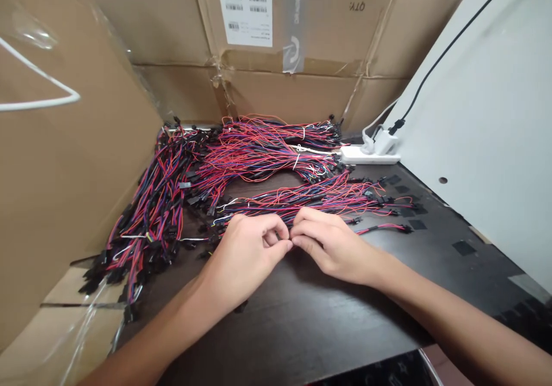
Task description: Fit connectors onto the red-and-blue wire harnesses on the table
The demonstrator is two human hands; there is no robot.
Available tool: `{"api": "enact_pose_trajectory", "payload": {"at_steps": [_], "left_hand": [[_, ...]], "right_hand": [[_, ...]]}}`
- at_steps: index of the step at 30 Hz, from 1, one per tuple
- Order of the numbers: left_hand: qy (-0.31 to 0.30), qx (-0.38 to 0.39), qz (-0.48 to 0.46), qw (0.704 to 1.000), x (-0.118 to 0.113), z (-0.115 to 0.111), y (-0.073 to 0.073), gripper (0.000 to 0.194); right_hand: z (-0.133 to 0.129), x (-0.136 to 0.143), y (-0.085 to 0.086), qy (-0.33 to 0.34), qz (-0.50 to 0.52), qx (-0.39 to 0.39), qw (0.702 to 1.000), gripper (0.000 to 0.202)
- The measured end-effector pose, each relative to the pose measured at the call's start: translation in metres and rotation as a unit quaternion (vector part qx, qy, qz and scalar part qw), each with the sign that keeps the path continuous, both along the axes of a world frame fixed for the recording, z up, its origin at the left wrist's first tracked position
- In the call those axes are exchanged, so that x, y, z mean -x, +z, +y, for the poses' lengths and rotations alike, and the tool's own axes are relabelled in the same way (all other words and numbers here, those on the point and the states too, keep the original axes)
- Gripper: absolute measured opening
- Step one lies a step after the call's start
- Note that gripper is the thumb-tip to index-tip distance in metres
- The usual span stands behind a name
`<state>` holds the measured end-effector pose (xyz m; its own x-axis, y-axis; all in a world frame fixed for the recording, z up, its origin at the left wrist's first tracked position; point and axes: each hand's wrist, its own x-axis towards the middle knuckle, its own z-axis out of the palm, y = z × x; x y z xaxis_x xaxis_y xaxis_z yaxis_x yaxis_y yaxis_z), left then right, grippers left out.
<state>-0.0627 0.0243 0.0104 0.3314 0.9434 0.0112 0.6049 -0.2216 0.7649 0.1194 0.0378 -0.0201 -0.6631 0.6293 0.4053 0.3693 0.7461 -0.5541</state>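
My left hand point(248, 253) and my right hand point(330, 242) meet at their fingertips above the dark table point(328, 323). Thumb and fingers are pinched on both sides, and whatever is between them is too small or hidden to make out. Just behind the hands lies a loose bundle of red, blue and black wire harnesses point(297, 199) with black connectors at the ends. A short harness with a black sleeve point(383, 227) pokes out to the right of my right hand. Part of the bundle is covered by my fingers.
Larger tied wire bundles point(254, 150) fill the back, and another heap point(157, 184) lies along the left. A white power strip point(370, 155) with plugs sits at back right. Black tape pieces point(464, 248) stick to the table. Cardboard point(172, 29) and a white panel point(487, 104) enclose the space.
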Motion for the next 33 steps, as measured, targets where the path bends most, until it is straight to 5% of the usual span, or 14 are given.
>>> {"api": "enact_pose_trajectory", "payload": {"at_steps": [7,12,20,24,33], "left_hand": [[-0.031,-0.009,0.017,0.999,0.000,-0.001,0.003,0.017],[-0.025,0.115,-0.023,0.993,0.000,0.002,0.007,0.016],[-0.063,0.320,-0.141,0.935,0.009,0.006,0.006,0.012],[-0.073,0.408,-0.213,0.885,0.009,0.005,0.005,0.013],[-0.081,0.442,-0.290,0.845,0.009,0.004,0.008,0.008]], "right_hand": [[-0.002,0.000,0.006,0.004,0.007,0.025,1.000,0.020],[-0.005,0.000,0.010,0.001,0.032,0.030,0.999,0.018],[-0.013,-0.002,0.011,0.061,0.066,-0.019,0.996,0.035],[-0.014,-0.004,0.010,0.055,0.020,-0.058,0.997,0.016],[-0.010,-0.004,0.010,0.053,0.105,-0.015,0.993,0.008]]}}
